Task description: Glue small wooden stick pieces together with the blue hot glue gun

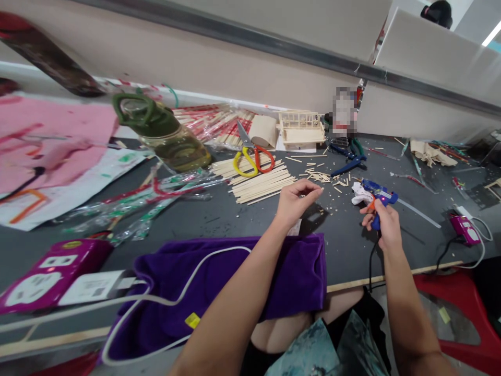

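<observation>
My right hand (386,224) is wrapped round the handle of a blue hot glue gun (385,198) with an orange trigger. A long clear glue stick (418,211) sticks out of its back, and a crumpled white tissue (362,194) lies by its front. Over the table, my left hand (295,201) is closed in a pinch, thumb and forefinger together; whatever it holds is too small to make out. Just beyond it are a row of thin wooden sticks (266,183), short cut stick pieces (316,176) and scissors (253,159) with yellow and orange handles.
A small wooden stick model (301,128) stands at the back, beside blue pliers (349,163). To the left are a green-lidded bottle (168,136) and plastic wrappers (156,196). A purple cloth (235,277), white cable and magenta power strip (58,271) lie along the front edge.
</observation>
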Demonstrator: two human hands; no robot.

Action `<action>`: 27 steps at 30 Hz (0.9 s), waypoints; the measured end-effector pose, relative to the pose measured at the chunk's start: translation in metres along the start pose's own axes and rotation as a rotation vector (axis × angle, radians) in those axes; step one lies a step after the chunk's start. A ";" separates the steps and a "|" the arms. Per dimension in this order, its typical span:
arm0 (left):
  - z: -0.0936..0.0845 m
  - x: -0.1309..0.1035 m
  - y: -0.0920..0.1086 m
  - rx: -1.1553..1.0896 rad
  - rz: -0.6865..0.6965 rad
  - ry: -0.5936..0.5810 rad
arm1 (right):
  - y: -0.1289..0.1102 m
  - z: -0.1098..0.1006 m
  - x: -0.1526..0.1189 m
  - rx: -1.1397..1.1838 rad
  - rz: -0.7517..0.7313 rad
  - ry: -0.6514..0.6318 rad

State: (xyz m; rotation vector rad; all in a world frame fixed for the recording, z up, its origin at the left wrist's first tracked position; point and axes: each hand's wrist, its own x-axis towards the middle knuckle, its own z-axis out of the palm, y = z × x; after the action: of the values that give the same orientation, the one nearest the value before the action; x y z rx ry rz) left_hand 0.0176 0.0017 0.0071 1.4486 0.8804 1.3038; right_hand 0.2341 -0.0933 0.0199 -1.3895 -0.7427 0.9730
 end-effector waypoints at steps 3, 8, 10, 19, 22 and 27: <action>0.000 0.001 -0.002 0.033 -0.010 0.016 | 0.006 -0.015 0.019 -0.111 0.111 0.037; -0.002 0.001 -0.004 0.025 -0.030 0.045 | 0.018 -0.030 0.037 -0.358 0.167 0.068; -0.003 0.001 -0.005 0.027 -0.037 0.057 | 0.017 -0.033 0.038 -0.642 0.151 0.078; -0.004 0.002 -0.017 0.260 -0.052 -0.044 | -0.006 -0.022 0.010 -1.422 -0.254 0.273; -0.004 0.003 -0.021 0.293 -0.049 -0.075 | -0.003 0.002 0.004 -1.225 -0.493 -0.018; -0.006 0.003 -0.023 0.277 -0.076 -0.111 | 0.008 0.044 0.017 -1.271 -0.538 -0.415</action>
State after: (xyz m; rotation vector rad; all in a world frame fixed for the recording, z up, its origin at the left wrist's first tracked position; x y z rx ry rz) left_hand 0.0146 0.0117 -0.0142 1.6674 1.0620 1.0651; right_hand 0.2017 -0.0593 0.0138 -1.8480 -2.1525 0.2730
